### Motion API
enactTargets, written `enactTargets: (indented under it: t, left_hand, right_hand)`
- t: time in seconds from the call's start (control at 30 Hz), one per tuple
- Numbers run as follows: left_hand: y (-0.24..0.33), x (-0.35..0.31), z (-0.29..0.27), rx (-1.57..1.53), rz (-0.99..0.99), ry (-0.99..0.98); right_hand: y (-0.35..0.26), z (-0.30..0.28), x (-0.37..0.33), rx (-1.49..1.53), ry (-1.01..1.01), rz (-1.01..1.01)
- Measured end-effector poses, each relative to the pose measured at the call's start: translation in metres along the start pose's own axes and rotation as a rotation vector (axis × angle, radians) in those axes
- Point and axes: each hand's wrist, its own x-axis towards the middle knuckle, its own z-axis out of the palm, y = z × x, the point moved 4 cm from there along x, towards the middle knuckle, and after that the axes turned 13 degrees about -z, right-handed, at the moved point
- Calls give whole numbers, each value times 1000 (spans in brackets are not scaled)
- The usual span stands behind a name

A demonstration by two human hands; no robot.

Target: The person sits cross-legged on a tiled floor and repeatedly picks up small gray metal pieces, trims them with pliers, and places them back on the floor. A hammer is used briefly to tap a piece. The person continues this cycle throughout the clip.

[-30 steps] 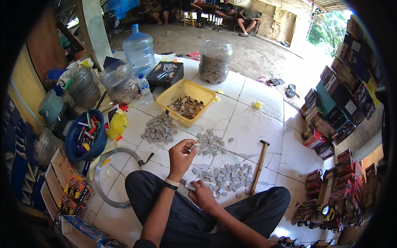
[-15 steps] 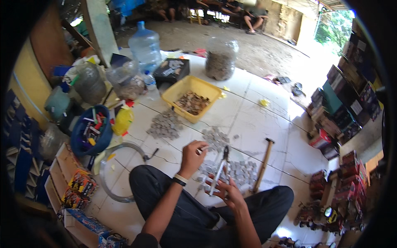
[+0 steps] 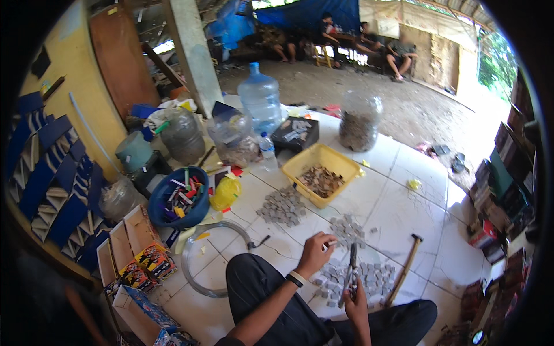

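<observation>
My left hand [image 3: 315,255] is closed in a pinch on a small pale piece [image 3: 330,244], too small to make out well. My right hand [image 3: 356,307] grips a pair of pliers [image 3: 352,270], its jaws pointing away from me beside the left fingers. Beneath the pliers, small grey square pieces [image 3: 375,279] lie scattered over the white tiles. Another cluster of grey pieces [image 3: 347,229] sits just beyond my hands, and a third pile [image 3: 281,206] lies farther left. A wooden-handled hammer [image 3: 404,270] rests on the floor right of my right hand.
A yellow basin [image 3: 321,193] of brown bits stands ahead. To the left are a wire coil [image 3: 186,262], a blue tub [image 3: 179,214] of colourful items and open boxes [image 3: 138,230]. Large plastic bottles [image 3: 258,95] stand farther back. Stacked boxes line the right; people sit beyond.
The view has swung left and upward, so everything sits farther right and lower. The pliers' handles, spread wide before, are now closer together in my right hand. My left hand keeps its pinch.
</observation>
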Motion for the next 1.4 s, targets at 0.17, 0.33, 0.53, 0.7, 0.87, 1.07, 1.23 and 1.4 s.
enactTargets:
  t: [0.17, 0.33, 0.53, 0.7, 0.87, 1.07, 1.23, 1.4]
  left_hand:
    - [5, 1, 2, 11, 47, -26]
    - [22, -3, 1, 71, 85, -60]
    - [28, -5, 5, 70, 88, -85]
    - [26, -6, 8, 57, 91, -104]
    - [26, -7, 9, 51, 74, -113]
    - [26, -7, 7, 71, 73, -110]
    - [27, -7, 5, 72, 76, -106]
    - [27, -7, 6, 77, 82, -106]
  right_hand:
    - [-16, 1, -10, -32, 15, -91]
    - [-43, 4, -12, -115, 32, -311]
    - [-53, 8, -11, -189, -8, -212]
    - [-48, 11, -11, -94, -28, -149]
    - [-50, 12, -11, -175, 7, -261]
    - [-49, 11, -12, -225, -21, -231]
    - [-46, 13, -12, -185, -22, -243]
    - [-48, 15, -9, -114, -12, -230]
